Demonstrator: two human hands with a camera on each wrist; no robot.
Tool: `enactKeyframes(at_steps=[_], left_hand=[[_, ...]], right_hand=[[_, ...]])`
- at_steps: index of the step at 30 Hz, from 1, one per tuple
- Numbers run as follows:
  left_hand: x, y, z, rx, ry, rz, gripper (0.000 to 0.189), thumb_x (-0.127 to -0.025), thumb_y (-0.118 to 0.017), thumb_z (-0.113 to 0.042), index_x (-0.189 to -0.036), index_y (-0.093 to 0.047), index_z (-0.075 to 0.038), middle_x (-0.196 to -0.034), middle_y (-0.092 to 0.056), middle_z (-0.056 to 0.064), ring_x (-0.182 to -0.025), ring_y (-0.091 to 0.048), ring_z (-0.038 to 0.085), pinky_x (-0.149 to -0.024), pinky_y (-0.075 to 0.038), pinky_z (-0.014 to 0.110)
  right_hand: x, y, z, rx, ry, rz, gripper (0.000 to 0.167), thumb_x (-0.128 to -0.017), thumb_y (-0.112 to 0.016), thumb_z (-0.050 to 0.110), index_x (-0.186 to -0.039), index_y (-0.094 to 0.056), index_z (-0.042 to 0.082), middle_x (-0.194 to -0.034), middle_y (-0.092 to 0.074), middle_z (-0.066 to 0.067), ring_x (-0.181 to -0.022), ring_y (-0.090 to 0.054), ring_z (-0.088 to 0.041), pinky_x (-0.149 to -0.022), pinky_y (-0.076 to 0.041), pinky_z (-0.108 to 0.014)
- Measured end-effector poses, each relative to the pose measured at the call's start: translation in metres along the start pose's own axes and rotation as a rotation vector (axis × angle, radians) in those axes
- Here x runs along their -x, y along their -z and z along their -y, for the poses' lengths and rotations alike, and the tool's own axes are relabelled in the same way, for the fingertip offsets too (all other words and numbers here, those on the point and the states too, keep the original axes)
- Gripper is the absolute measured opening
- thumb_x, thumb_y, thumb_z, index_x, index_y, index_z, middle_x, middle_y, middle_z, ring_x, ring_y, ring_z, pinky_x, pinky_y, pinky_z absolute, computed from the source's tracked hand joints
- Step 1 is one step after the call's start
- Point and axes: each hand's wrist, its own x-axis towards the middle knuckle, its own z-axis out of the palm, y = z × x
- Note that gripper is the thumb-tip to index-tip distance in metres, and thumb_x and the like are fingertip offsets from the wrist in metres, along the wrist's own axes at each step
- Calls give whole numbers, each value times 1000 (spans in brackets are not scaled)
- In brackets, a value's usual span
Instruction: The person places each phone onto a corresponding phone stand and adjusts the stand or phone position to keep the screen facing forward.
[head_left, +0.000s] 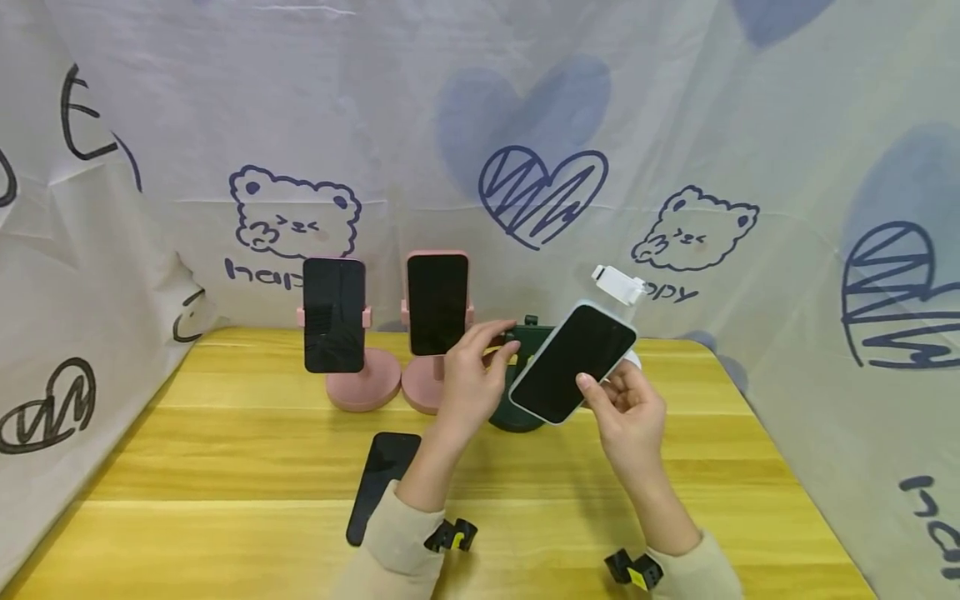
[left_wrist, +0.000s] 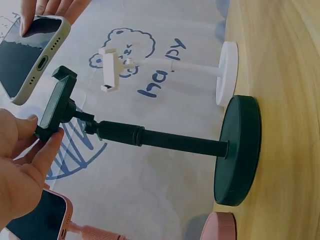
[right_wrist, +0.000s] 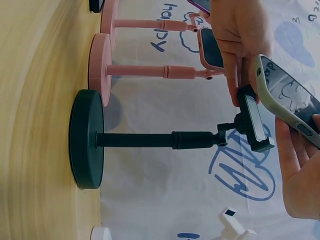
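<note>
Dark green phone stand (left_wrist: 237,150) upright on the wooden table (head_left: 225,450), its clamp (left_wrist: 56,105) tilted. My left hand (head_left: 471,375) pinches one end of the clamp between thumb and fingers; whether I am pulling it wider, I cannot tell. My right hand (head_left: 633,412) grips a pale-cased smartphone (head_left: 573,362) by its edge, thumb over the screen, slanted just beside the clamp; the left wrist view seems to show a gap. To the left: two pink phone stands (head_left: 363,382), each bearing a phone. White phone stand (head_left: 618,285) behind, to the right. Black smartphone (head_left: 382,479) flat on the table, near my left forearm.
</note>
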Motion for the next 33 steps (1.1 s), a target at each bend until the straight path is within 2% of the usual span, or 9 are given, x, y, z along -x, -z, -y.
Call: enactKeyframes(at_steps=[12, 18, 22, 27, 33], left_hand=[[-1, 5, 2, 12, 3, 27, 30, -97, -70, 1, -127, -71, 1, -123, -68, 15, -110, -70, 27, -90, -61, 30], [-1, 6, 1, 42, 27, 61, 33, -97, -69, 4, -130, -69, 1, -128, -65, 15, -115, -69, 27, -93, -59, 29], [-1, 7, 2, 64, 34, 73, 36, -96, -69, 7, -132, -67, 3, -130, -64, 16, -115, -69, 29, -93, -59, 30], [-1, 7, 3, 71, 33, 81, 37, -96, -69, 6, -132, -66, 3, -130, -64, 16, -115, -69, 29, -93, -59, 30], [-1, 8, 1, 53, 52, 83, 37, -96, -70, 3, -133, -67, 0, -131, -64, 14, -116, -68, 26, -95, -58, 29]], right_hand=[[-15, 0, 4, 12, 5, -16, 25, -92, -68, -15, -115, -60, -23, -96, -77, -2, -77, -76, -11, -67, -63, -25], [-33, -4, 8, 39, 18, -46, 24, -93, -71, -10, -112, -61, -21, -93, -76, -1, -72, -74, -10, -66, -62, -23], [-48, -5, 8, 46, 24, -55, 19, -94, -71, -8, -111, -65, -15, -93, -77, 0, -72, -74, -10, -66, -62, -23], [-63, -8, 8, 20, -6, -54, 21, -95, -71, -7, -115, -68, -8, -100, -78, 0, -80, -76, -12, -69, -63, -26], [-79, -10, 3, 14, -35, -64, 22, -95, -71, -5, -116, -67, -8, -100, -77, 1, -81, -76, -11, -68, -63, -26]])
